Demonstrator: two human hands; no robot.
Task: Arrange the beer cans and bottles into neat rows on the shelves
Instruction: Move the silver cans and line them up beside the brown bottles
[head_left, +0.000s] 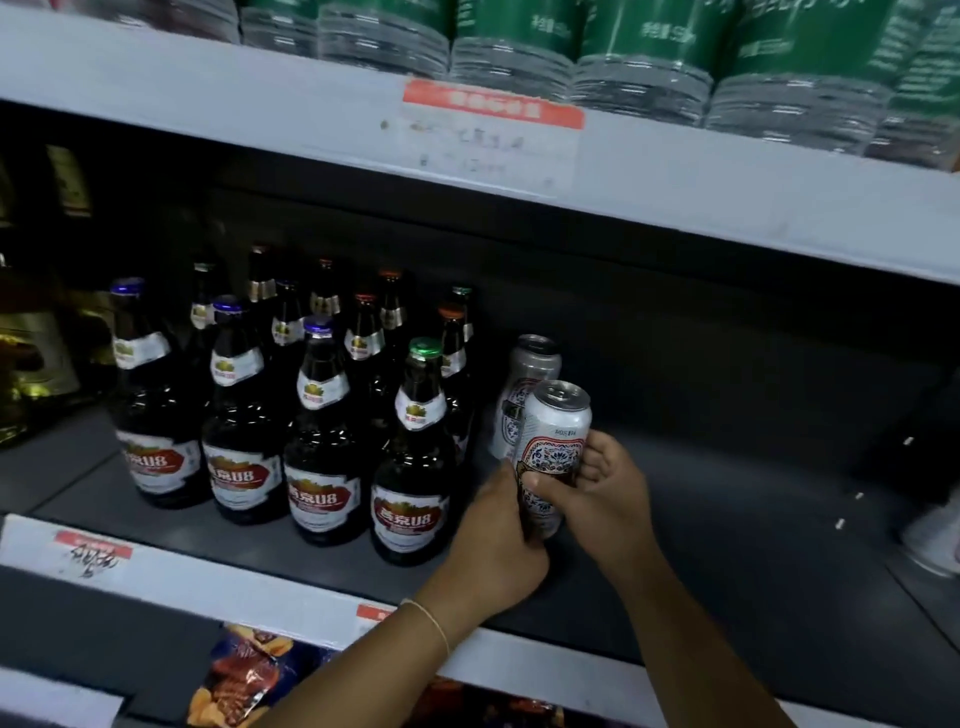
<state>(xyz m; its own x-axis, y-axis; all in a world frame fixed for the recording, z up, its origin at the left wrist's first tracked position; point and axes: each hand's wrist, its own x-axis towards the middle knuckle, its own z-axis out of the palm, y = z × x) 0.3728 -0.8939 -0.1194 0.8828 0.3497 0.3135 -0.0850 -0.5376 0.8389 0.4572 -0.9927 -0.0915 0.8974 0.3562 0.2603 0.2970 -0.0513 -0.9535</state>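
A silver beer can (553, 441) with a patterned label stands on the dark middle shelf (727, 545), and both my hands hold it. My left hand (493, 545) grips its lower left side; my right hand (602, 493) wraps its lower right side. A second silver can (527, 374) stands directly behind it. Left of the cans, several dark beer bottles (322, 415) with red-and-white labels stand in rows, the nearest one green-capped (415, 457).
The upper shelf (311, 104) carries packs of water bottles (649, 57) with green wrap. Snack bags (244, 670) lie on the shelf below. The middle shelf is bare to the right of the cans; a pale object (935, 535) sits at the far right edge.
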